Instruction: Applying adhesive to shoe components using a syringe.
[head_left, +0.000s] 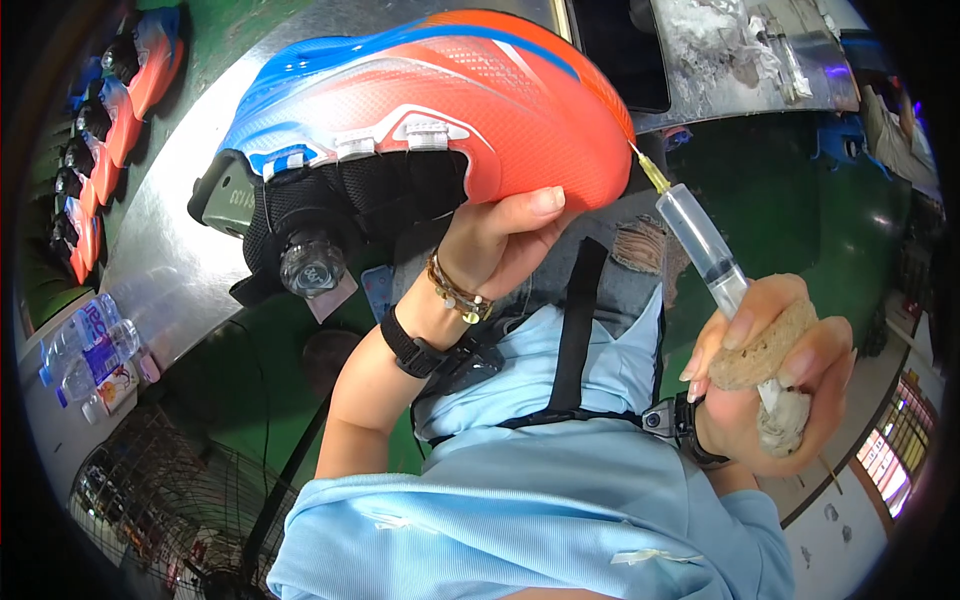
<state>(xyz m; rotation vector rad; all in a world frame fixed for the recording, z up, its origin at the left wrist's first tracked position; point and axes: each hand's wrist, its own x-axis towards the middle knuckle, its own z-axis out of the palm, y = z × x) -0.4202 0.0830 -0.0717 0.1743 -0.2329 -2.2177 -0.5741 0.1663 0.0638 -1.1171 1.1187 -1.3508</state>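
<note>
A coral-red and blue sports shoe [520, 120] is tilted on its side, with its orange sole edge turned up. A dark green shoe last [229, 198] shows in its black collar. My left hand [510, 235] grips the shoe under the toe, thumb on the upper; its other fingers are mostly hidden. In my right hand [765, 375] is a clear syringe [705, 240] with a yellow needle hub, its tip at the seam between toe and sole. That hand also holds a tan, porous lump [765, 345] and a greyish-white wad [783, 417] against the palm.
Several similar shoes [115, 120] stand in a row at the far left. Plastic bottles [90, 350] lie on the metal table [165, 260]. A dark flat panel [620, 50] and a residue-covered tray [720, 50] are at the back. A wire-caged fan [170, 500] stands lower left.
</note>
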